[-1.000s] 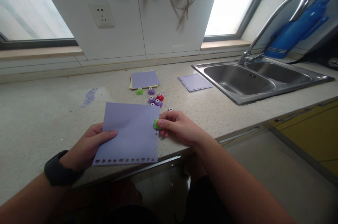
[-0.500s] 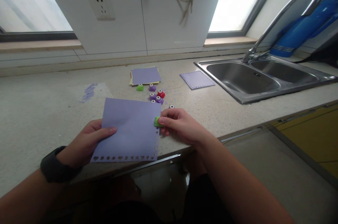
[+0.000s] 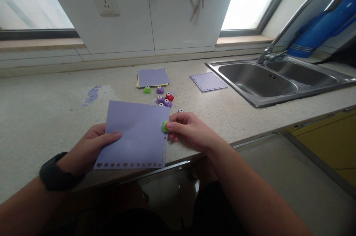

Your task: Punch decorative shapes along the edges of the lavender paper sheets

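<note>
A purple sheet of paper point(image 3: 136, 132) is held over the front edge of the counter, with small cut-out shapes along its bottom edge and the lower part of its right edge. My left hand point(image 3: 94, 145) grips the sheet's left side, thumb on top. In my right hand point(image 3: 189, 130) is a green craft punch point(image 3: 165, 126), pinched with the thumb on top and set on the sheet's right edge. Beyond the sheet lie several more punches, among them a red punch point(image 3: 169, 97), a purple punch point(image 3: 160, 90) and another green punch point(image 3: 147, 89).
A stack of coloured paper point(image 3: 153, 77) lies near the wall. Right of it are purple sheets with punched borders point(image 3: 208, 82), close to the steel sink point(image 3: 250, 99). Purple paper bits point(image 3: 92, 95) are spread on the counter at left.
The view has shifted slightly. Both hands keep their hold, and the green punch stays at about the same spot on the sheet's right edge.
</note>
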